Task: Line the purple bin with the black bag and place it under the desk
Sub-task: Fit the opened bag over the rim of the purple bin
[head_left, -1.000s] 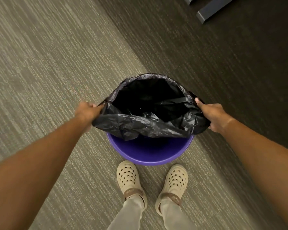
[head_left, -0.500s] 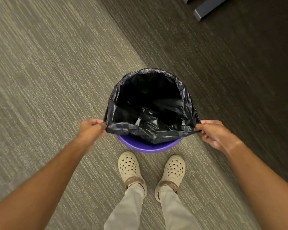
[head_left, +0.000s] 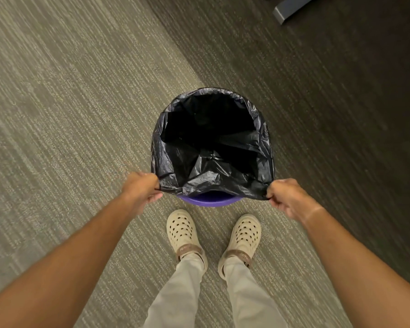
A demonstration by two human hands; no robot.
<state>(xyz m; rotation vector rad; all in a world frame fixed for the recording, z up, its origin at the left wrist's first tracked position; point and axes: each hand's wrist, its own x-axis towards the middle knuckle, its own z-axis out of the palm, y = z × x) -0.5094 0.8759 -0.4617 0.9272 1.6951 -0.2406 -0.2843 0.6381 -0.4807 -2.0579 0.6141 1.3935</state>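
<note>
While both hands pinched the near hem of the black bag, a hard tug could have torn the thin film or pulled the far edge off the rim, and an uneven pull from one side might have tipped the purple bin. The left hand and right hand each had fingers closed on a corner of the plastic, stretching it toward the feet. At the centre of the frame the bin stood on the carpet, almost wholly draped: glossy, crinkled black around a dark open mouth, with only a crescent of purple rim bare at the lower edge, just above the cream clogs.
</note>
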